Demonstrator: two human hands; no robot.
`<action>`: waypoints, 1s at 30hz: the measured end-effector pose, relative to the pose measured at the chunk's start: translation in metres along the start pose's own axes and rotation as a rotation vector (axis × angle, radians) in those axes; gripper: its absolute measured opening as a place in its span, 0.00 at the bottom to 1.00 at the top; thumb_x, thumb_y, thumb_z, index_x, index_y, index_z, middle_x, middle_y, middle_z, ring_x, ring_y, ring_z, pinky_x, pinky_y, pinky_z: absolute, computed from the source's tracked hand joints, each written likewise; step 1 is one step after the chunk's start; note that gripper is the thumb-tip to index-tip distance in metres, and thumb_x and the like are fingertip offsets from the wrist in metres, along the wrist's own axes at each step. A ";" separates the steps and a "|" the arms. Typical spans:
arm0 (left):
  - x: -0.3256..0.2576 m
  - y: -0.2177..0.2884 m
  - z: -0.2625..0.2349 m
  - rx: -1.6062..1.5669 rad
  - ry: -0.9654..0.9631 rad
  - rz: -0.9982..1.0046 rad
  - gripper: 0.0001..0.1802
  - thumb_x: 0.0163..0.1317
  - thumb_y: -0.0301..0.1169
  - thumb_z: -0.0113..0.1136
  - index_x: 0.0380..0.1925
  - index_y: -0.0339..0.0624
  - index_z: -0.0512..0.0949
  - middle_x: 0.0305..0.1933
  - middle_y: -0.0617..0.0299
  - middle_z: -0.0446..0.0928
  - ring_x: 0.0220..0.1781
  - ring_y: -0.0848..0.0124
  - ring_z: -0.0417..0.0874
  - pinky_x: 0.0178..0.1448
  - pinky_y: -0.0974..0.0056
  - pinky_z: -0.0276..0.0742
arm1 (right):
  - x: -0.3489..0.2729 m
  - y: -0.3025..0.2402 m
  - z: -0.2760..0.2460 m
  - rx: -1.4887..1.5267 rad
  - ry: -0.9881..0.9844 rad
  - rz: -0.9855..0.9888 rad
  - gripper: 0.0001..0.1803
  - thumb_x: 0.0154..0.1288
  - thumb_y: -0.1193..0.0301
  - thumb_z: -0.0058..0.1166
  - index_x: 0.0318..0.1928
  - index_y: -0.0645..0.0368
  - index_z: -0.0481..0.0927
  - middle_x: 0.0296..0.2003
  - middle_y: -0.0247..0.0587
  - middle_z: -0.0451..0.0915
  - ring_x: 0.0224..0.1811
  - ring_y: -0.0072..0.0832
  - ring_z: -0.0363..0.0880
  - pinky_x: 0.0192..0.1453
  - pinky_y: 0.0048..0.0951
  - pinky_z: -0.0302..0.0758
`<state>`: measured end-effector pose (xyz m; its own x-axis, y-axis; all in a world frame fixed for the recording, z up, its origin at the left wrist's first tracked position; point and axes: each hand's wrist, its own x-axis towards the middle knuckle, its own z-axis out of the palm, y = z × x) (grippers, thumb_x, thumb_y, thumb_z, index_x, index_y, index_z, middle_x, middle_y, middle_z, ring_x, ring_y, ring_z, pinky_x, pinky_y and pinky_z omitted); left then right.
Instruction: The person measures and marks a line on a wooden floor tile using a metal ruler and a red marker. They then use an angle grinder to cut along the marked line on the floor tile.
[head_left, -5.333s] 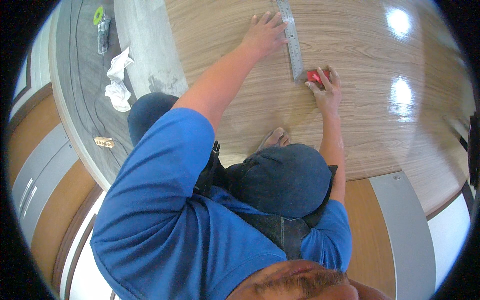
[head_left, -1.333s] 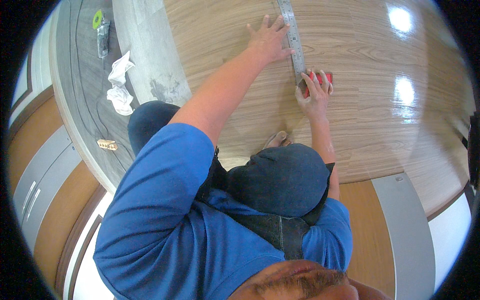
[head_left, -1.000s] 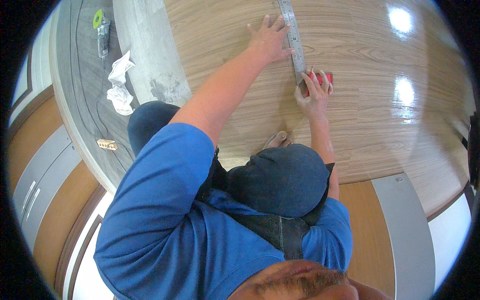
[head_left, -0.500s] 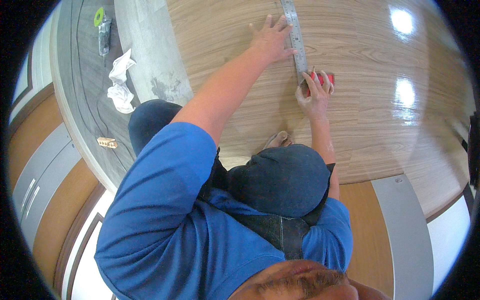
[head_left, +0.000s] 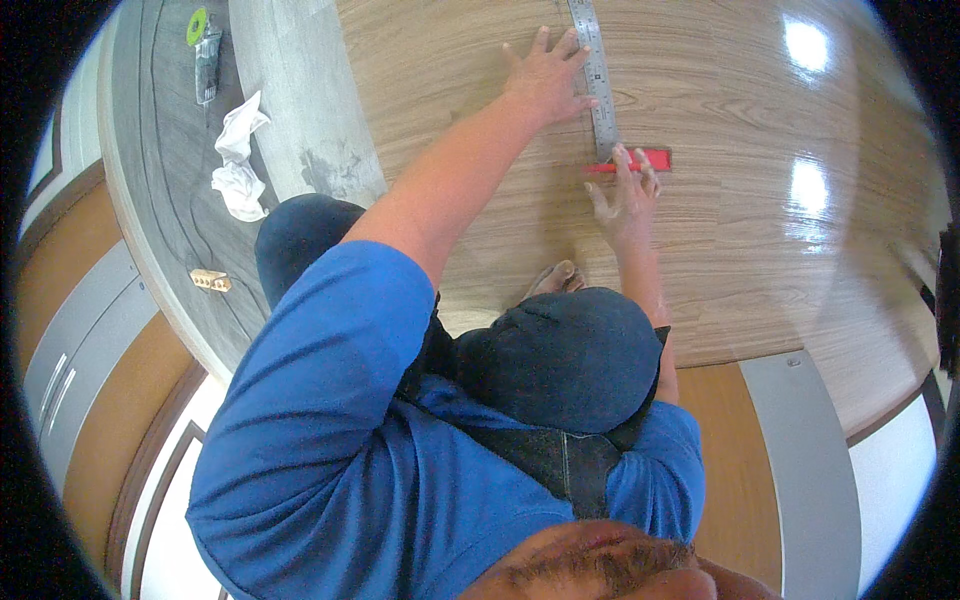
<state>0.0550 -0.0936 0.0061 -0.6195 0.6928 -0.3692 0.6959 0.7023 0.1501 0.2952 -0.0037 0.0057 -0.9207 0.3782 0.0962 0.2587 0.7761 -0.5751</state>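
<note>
A square with a steel ruler blade and a red handle lies flat on the wood-grain surface. My left hand is open beside the blade, fingers spread, with the thumb and some fingertips reaching its edge. At the blade's near end, my right hand reaches over the red handle. A thin red stick that looks like a pencil lies crosswise at its fingers, pointing left. The right thumb stands apart from the stick. How firmly the fingers grip is partly hidden.
My bent knee and bare foot are close below the hands. To the left, a grey strip holds a crumpled white cloth, a small multi-hole wooden-coloured block, a dark cable and a green-ended tool.
My right hand has loosened off the red handle and drawn slightly back, uncovering more of it. The pencil-like stick now lies sideways. The left hand and blade barely differ.
</note>
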 end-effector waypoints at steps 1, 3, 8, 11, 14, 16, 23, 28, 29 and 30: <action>-0.001 0.000 0.000 0.008 -0.004 -0.008 0.51 0.62 0.71 0.60 0.81 0.66 0.59 0.88 0.64 0.47 0.87 0.47 0.48 0.76 0.16 0.53 | -0.005 -0.009 0.000 0.093 -0.009 0.026 0.32 0.59 0.63 0.74 0.64 0.52 0.82 0.58 0.44 0.84 0.69 0.49 0.73 0.68 0.49 0.71; 0.001 0.001 -0.002 0.022 -0.003 -0.015 0.51 0.62 0.71 0.59 0.81 0.65 0.59 0.88 0.65 0.47 0.87 0.47 0.48 0.76 0.16 0.54 | -0.011 -0.013 0.003 0.159 -0.109 0.109 0.31 0.59 0.64 0.74 0.63 0.54 0.82 0.54 0.47 0.85 0.64 0.51 0.77 0.63 0.46 0.76; 0.005 0.008 -0.007 0.042 -0.031 -0.007 0.50 0.63 0.71 0.58 0.81 0.64 0.59 0.88 0.64 0.47 0.87 0.46 0.48 0.77 0.18 0.55 | -0.015 -0.024 0.012 0.297 -0.058 0.114 0.24 0.59 0.72 0.71 0.57 0.58 0.82 0.47 0.51 0.84 0.50 0.53 0.82 0.58 0.49 0.78; 0.003 0.006 -0.007 0.029 -0.036 -0.007 0.50 0.64 0.71 0.58 0.81 0.64 0.59 0.88 0.63 0.47 0.87 0.46 0.48 0.77 0.18 0.55 | -0.012 -0.025 0.012 0.378 -0.019 0.107 0.21 0.60 0.75 0.68 0.55 0.59 0.81 0.46 0.49 0.84 0.49 0.52 0.81 0.57 0.49 0.78; 0.001 0.003 -0.007 0.011 -0.039 -0.015 0.50 0.63 0.70 0.59 0.81 0.63 0.59 0.88 0.62 0.46 0.87 0.45 0.48 0.77 0.18 0.56 | -0.024 -0.009 0.023 0.379 -0.056 0.166 0.21 0.58 0.76 0.69 0.52 0.58 0.81 0.46 0.48 0.84 0.53 0.51 0.81 0.56 0.45 0.78; 0.003 0.006 -0.009 -0.004 -0.039 0.005 0.51 0.63 0.70 0.60 0.81 0.62 0.60 0.88 0.62 0.47 0.87 0.45 0.48 0.76 0.18 0.56 | -0.031 0.009 0.029 0.297 -0.022 0.202 0.21 0.58 0.73 0.71 0.51 0.56 0.81 0.51 0.46 0.85 0.59 0.51 0.79 0.58 0.46 0.76; 0.003 0.002 -0.011 -0.006 -0.042 0.009 0.53 0.60 0.69 0.64 0.80 0.61 0.61 0.88 0.61 0.48 0.87 0.43 0.48 0.76 0.17 0.56 | 0.001 -0.001 0.010 -0.142 0.073 0.068 0.24 0.60 0.60 0.74 0.54 0.50 0.79 0.67 0.35 0.81 0.72 0.51 0.71 0.71 0.58 0.63; 0.004 0.002 -0.013 -0.007 -0.050 0.030 0.58 0.53 0.70 0.69 0.80 0.62 0.61 0.88 0.62 0.48 0.87 0.43 0.48 0.76 0.17 0.56 | 0.001 0.018 0.019 -0.140 0.106 0.048 0.26 0.58 0.58 0.75 0.54 0.48 0.79 0.66 0.35 0.81 0.74 0.49 0.71 0.71 0.57 0.63; 0.004 0.002 -0.014 -0.007 -0.053 0.027 0.58 0.52 0.70 0.70 0.80 0.62 0.61 0.88 0.62 0.48 0.87 0.43 0.48 0.76 0.17 0.56 | 0.002 0.018 0.019 -0.131 0.115 0.048 0.27 0.57 0.59 0.75 0.54 0.48 0.79 0.66 0.34 0.81 0.73 0.48 0.71 0.71 0.57 0.63; 0.005 0.003 -0.014 -0.007 -0.057 0.024 0.59 0.51 0.70 0.71 0.80 0.63 0.61 0.88 0.62 0.47 0.87 0.43 0.48 0.76 0.17 0.56 | 0.004 0.018 0.019 -0.133 0.106 0.049 0.27 0.57 0.59 0.75 0.54 0.48 0.79 0.66 0.34 0.81 0.73 0.48 0.71 0.70 0.56 0.64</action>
<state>0.0487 -0.0862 0.0172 -0.5807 0.6993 -0.4169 0.7079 0.6866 0.1657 0.2904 0.0017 -0.0198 -0.8717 0.4632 0.1599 0.3457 0.8125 -0.4694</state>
